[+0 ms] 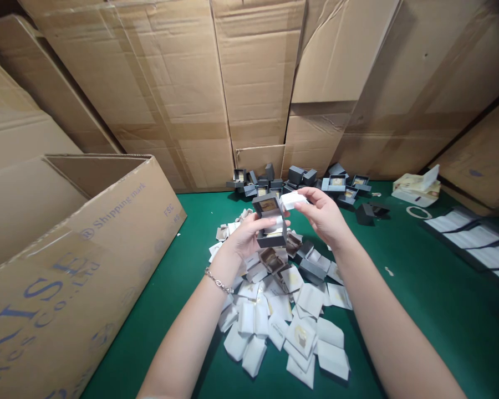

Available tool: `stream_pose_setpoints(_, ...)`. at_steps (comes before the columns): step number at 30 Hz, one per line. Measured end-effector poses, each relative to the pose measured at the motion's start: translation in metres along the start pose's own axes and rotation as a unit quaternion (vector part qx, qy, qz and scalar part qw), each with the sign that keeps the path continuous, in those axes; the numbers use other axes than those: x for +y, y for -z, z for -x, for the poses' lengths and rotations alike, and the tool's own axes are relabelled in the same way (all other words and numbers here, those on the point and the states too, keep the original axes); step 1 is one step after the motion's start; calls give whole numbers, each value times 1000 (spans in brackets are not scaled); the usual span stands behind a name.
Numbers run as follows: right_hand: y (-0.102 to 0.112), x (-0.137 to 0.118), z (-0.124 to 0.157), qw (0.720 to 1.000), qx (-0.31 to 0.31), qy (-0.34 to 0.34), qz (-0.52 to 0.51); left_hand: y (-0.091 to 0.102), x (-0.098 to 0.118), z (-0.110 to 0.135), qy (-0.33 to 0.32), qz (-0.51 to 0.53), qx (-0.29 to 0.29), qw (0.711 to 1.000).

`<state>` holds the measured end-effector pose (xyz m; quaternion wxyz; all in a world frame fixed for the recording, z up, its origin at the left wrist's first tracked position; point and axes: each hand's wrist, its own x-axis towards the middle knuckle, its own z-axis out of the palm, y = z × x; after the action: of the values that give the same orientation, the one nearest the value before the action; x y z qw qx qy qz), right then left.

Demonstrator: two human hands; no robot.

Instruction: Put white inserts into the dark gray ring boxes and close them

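My left hand (pixel 247 235) grips an open dark grey jewellery box (pixel 269 223) from below, with the lid standing up and a gold-toned lining inside. My right hand (pixel 322 216) pinches a small white cushion pad (pixel 293 200) between thumb and fingers, just right of the box's upper edge and close to it. Below my hands lies a heap of white pouches and cards (pixel 278 318), mixed with several grey boxes. A chain bracelet (pixel 218 281) circles my left wrist.
Several open grey boxes (pixel 299 177) stand in a cluster behind the heap on the green work mat (pixel 416 310). A large open cardboard carton (pixel 87 221) sits at the left. Flattened cardboard (pixel 258 72) lines the back, and dark trays (pixel 469 238) lie at the right.
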<state>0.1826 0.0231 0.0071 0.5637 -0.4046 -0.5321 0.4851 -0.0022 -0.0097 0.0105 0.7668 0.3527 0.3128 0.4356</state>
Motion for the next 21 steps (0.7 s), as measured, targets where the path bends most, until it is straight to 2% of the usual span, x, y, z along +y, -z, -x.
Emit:
stream_pose_setpoints(4,-5,-2,4,998,-36,-12,45,-3,1,1,-14,29,61,998)
stream_pose_setpoints(7,-7,-3,6,992,-42,24,120,-3,1,0,-28,27,99,994)
stream_pose_setpoints(9,-7,-4,6,979,-36,63,192,-3,1,0,-35,15,99,994)
stream_pose_setpoints(14,-5,-8,8,926,-25,144,349,-2,1,-2,-46,-31,90,994)
stream_pose_setpoints(17,-5,-12,9,905,-31,156,395,-1,1,-3,-47,-42,92,994)
stream_pose_setpoints(21,-6,-14,9,900,-27,149,410,-1,1,-3,-43,-48,92,994)
